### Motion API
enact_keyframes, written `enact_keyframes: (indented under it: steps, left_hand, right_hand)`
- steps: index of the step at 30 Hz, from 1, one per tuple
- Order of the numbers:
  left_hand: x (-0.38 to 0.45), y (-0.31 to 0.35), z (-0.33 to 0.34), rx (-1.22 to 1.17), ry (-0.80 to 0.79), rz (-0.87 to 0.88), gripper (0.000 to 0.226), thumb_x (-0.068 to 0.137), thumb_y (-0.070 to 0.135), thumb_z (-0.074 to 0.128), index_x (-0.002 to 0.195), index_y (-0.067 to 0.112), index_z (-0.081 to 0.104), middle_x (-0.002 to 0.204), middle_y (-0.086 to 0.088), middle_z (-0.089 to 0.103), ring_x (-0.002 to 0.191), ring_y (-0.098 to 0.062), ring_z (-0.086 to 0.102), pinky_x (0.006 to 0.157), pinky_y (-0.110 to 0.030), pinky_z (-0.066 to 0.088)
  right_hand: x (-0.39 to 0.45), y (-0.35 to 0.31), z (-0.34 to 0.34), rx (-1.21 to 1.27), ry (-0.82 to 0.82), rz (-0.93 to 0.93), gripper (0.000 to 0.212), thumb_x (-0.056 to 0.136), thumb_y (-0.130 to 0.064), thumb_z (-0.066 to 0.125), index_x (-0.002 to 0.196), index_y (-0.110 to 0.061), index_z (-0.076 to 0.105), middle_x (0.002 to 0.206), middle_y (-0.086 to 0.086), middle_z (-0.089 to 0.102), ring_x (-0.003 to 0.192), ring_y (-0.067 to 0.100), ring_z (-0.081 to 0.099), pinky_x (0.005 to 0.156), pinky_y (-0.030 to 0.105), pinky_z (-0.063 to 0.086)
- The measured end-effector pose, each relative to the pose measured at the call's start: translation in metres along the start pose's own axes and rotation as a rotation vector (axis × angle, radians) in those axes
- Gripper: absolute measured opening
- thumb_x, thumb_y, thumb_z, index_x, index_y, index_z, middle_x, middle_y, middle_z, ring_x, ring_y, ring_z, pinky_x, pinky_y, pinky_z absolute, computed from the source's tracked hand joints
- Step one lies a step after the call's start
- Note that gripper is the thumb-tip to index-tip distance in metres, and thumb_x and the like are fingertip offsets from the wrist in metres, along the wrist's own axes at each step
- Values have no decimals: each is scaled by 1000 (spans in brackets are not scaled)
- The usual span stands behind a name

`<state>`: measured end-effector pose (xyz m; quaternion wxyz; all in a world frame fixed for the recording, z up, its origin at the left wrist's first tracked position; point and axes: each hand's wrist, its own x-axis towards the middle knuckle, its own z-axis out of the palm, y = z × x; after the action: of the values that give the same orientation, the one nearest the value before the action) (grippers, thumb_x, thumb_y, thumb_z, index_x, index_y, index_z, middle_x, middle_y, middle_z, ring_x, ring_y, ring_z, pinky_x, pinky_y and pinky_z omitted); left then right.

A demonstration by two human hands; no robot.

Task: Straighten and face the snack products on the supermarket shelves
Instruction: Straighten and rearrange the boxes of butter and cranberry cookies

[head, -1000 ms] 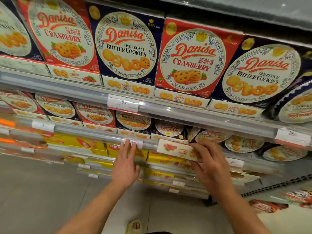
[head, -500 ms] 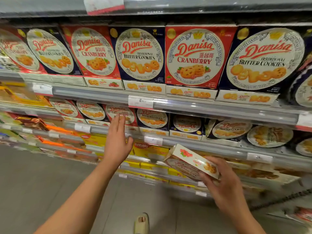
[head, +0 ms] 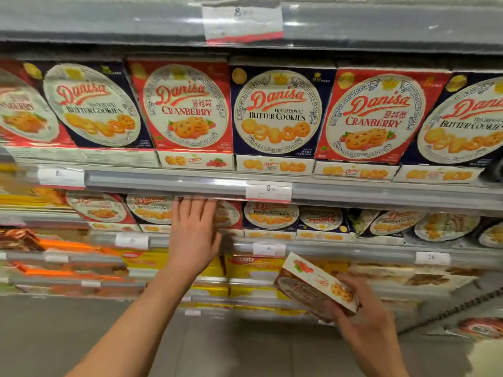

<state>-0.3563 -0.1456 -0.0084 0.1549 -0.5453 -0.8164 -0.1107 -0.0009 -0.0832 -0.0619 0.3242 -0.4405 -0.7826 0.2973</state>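
You see through one head-worn, wide-angle camera. It stands close to the shelves [head: 272,186] and faces them squarely, tilted slightly downward, so that both forearms enter from the bottom edge and the floor [head: 54,336] shows below.

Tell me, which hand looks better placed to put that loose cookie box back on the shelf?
Right, probably: the right hand already holds the tilted cookie box below the shelf, while the left hand rests flat against a shelved red box.
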Motion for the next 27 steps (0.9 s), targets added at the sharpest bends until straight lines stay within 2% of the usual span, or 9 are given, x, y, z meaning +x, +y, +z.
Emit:
enact_keyframes:
  steps: [2,4,6,9,11,13,18,24,27]
  left_hand:
    - [-1,-10,2,-10,-19,22,74,75,36,76,140,11,51,136,-16,53,130,-40,45,116,-63,29]
    - [0,-16,3,-21,-28,38,71,76,37,75,140,14,52,134,-14,56,129,-40,47,116,-64,29]
    - [1,-20,2,-42,-20,65,69,77,37,72,139,16,52,134,-13,56,128,-39,46,117,-63,29]
    - [-3,-28,3,-73,10,78,69,77,35,70,139,15,49,135,-13,53,129,-39,43,119,-63,26]
    - [-6,-41,3,-85,36,12,69,76,33,70,139,12,49,136,-16,51,131,-42,42,119,-64,24]
    - [-10,-60,2,-76,60,-90,69,76,30,71,137,7,48,135,-21,49,130,-46,41,118,-65,24]
    - [-14,-106,-1,-9,22,-194,74,75,28,78,138,5,47,140,-24,48,139,-50,32,118,-67,20]
    - [-27,-108,-4,-40,126,-203,76,74,21,79,142,8,48,142,-22,45,141,-46,33,119,-63,21]
    - [-39,-107,-2,-35,217,-195,75,73,17,79,143,10,52,139,-24,47,138,-47,37,117,-66,21]
  right_hand:
    - [-4,-10,18,-19,-1,27,67,72,-6,89,124,-35,59,119,-5,67,107,17,64,86,29,56]
    - [-8,-25,31,-27,-3,44,70,70,-2,89,120,-39,58,113,-7,67,101,8,61,82,11,50]
    - [-10,-42,39,-38,15,81,67,70,-3,90,117,-40,59,111,-13,67,97,1,58,77,3,46]
    - [-11,-65,43,-39,25,133,67,73,-9,88,109,-53,53,111,-29,60,98,4,58,80,16,46]
    - [-9,-74,42,-36,-15,144,62,76,-13,87,108,-53,52,109,-32,56,100,6,57,86,28,48]
    - [-5,-77,39,-42,-45,113,60,77,-14,86,111,-51,53,112,-33,55,101,1,57,86,24,47]
    - [8,-80,43,-39,-37,54,63,77,-13,86,117,-48,54,119,-28,59,110,-17,52,79,-3,42]
    - [19,-91,50,-18,-100,-36,68,79,-25,80,119,-68,46,120,-37,55,115,-11,53,80,4,49]
    - [22,-92,54,-25,-77,-49,64,77,-21,84,116,-58,51,118,-30,58,112,-12,53,81,0,46]
